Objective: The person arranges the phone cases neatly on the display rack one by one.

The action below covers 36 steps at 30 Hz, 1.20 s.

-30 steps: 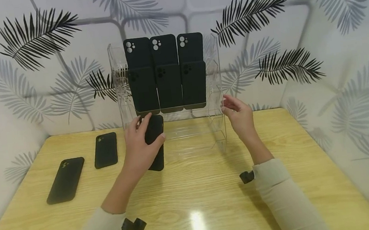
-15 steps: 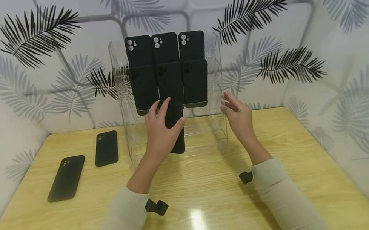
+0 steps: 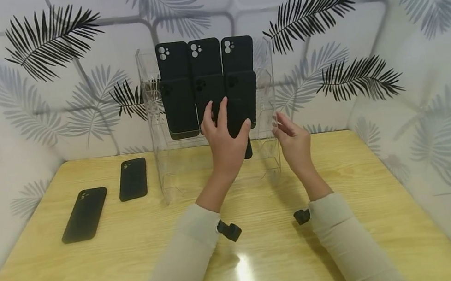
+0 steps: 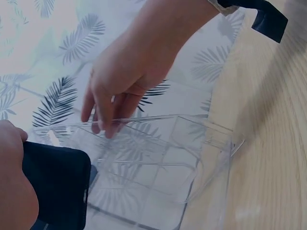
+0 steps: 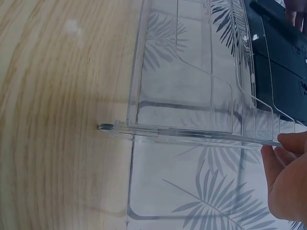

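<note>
My left hand [image 3: 226, 147] grips a black phone case [image 4: 57, 184], fingers on one edge and thumb on the other. It holds the case upright in front of the right-hand column of a clear acrylic display stand [image 5: 192, 133]. Two tiers of black phone cases stand on this rack; the upper ones [image 3: 238, 53] show camera cutouts, and the lower ones [image 3: 179, 104] overlap their bottoms. My left hand partly covers the lower middle case. At the stand's right side panel, my right hand [image 3: 294, 142] pinches the edge between thumb and fingers.
Two more black cases lie on the wooden table [image 3: 139, 261] at left, one nearer [image 3: 85, 215] and one farther [image 3: 132, 179]. Below the filled tiers, the stand has lower clear shelves. A leaf-patterned wall [image 3: 301, 34] rises close behind the stand.
My left hand has carried the case rightward and up, from the stand's left column past the middle to the right one. My right hand stays at the side panel.
</note>
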Each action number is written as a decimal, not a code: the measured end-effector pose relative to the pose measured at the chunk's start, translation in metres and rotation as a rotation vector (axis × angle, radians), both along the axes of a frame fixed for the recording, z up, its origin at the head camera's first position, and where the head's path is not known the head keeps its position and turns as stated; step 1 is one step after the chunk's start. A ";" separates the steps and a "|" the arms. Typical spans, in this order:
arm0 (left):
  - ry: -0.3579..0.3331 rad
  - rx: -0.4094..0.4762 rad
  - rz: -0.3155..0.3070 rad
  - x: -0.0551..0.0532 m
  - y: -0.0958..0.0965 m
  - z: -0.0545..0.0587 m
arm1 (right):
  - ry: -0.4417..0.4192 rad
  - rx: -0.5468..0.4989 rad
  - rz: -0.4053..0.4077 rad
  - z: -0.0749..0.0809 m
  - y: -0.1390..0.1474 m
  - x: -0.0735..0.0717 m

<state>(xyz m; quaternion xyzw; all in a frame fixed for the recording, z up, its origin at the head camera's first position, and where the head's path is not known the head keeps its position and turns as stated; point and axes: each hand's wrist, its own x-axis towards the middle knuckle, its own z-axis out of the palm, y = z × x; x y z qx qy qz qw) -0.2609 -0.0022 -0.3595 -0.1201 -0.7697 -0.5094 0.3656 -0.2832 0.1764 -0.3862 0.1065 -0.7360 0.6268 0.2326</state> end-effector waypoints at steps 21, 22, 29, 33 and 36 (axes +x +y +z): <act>-0.003 -0.055 0.177 -0.026 0.044 -0.022 | 0.020 0.017 -0.017 -0.003 0.001 -0.002; -0.012 -0.062 0.183 -0.027 0.045 -0.023 | 0.019 0.018 -0.017 -0.003 0.001 -0.002; -0.062 -0.160 0.251 -0.028 0.050 -0.029 | 0.011 0.027 -0.029 -0.004 0.000 -0.001; -0.057 -0.229 0.317 -0.029 0.053 -0.033 | 0.011 0.036 -0.029 -0.004 0.000 -0.002; -0.044 -0.263 0.349 -0.030 0.055 -0.035 | 0.016 0.045 -0.040 -0.004 0.001 -0.002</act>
